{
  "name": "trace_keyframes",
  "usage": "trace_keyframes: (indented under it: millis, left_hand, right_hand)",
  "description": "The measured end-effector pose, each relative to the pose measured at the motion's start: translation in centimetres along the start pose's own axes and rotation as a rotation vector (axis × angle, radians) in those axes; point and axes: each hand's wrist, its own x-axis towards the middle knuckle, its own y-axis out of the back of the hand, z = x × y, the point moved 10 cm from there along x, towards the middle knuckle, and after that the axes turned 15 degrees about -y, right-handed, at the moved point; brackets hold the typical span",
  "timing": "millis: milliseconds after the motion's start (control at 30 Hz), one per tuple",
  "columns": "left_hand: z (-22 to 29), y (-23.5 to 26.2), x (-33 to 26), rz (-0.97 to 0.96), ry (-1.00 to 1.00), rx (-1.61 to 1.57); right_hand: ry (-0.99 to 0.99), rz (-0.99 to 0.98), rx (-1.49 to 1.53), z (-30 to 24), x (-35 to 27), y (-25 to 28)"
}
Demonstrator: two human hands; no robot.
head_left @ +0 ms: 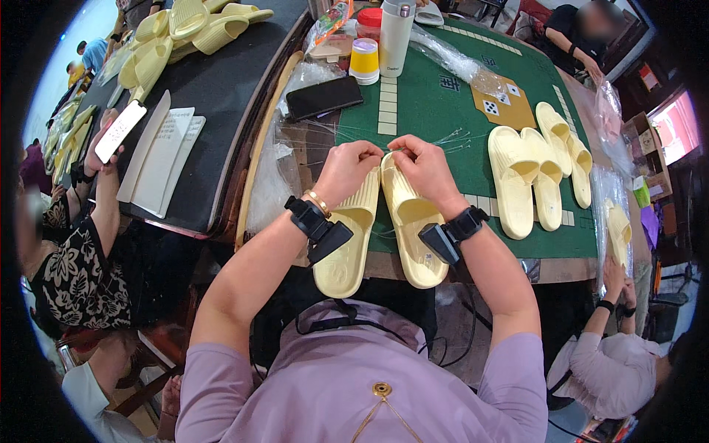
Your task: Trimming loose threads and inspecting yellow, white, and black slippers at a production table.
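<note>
A pair of pale yellow slippers stands side by side, toes away from me, over the near edge of the green table: a left slipper [343,262] and a right slipper [422,258]. My left hand [343,173] is closed in a pinch at the toe of the left one. At the toe of the right one, my right hand [428,173] also pinches, its fingertips close to the left hand's. Whatever thin thing sits between the fingertips is too small to make out. Thin transparent plastic strands [452,140] lie just beyond my hands.
More yellow slippers [509,199] lie to the right. A black phone [323,97], paper cups [364,63] and a white bottle [396,40] stand beyond my left hand. Brown cardboard [509,103] lies far right. People sit on both sides; one holds a phone [120,131].
</note>
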Motion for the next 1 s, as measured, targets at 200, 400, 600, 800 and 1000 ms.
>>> trace_keyframes:
  millis: [200,400,600,800,1000]
  left_hand:
    - [-0.4,-0.4,-0.1,-0.021,0.043,-0.01]
    - [-0.5,-0.6,-0.2,0.003,0.036,-0.1]
    - [0.0,-0.7,-0.1,-0.015,0.032,-0.096]
    - [-0.2,-0.7,-0.2,0.002,0.036,-0.118]
    - [-0.1,-0.8,-0.2,-0.011,0.031,-0.128]
  right_hand:
    - [0.038,-0.006,0.002,0.3,-0.1,-0.1]
    - [0.061,0.019,0.002,-0.5,-0.4,-0.1]
    - [0.063,-0.012,-0.027,-0.6,-0.4,-0.4]
    - [0.074,-0.018,-0.015,-0.9,-0.5,-0.6]
    - [0.068,-0.002,-0.001,-0.6,-0.3,-0.5]
